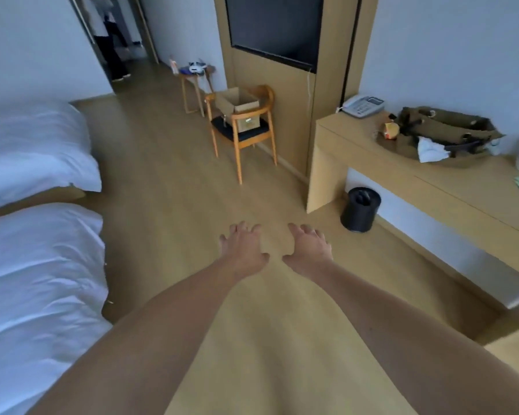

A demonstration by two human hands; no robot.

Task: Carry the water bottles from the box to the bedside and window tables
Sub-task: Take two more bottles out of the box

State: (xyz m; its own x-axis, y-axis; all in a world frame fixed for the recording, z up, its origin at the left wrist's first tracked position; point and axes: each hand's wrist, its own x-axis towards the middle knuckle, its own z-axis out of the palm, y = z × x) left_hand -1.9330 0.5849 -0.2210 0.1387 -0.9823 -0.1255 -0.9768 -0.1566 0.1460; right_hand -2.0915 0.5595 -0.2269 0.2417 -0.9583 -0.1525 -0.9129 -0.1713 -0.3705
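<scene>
Wood floor [162,175], two white beds [36,265] on my left. Cardboard box [237,107] sits on the chair [243,136] ahead, flaps open upward. Left hand [244,250] and right hand [307,250] are spread, holding nothing.

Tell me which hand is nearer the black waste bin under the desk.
Right. The right hand hangs open over the floor, just left of the black waste bin. The left hand is open too, further left, with the right hand between it and the bin.
</scene>
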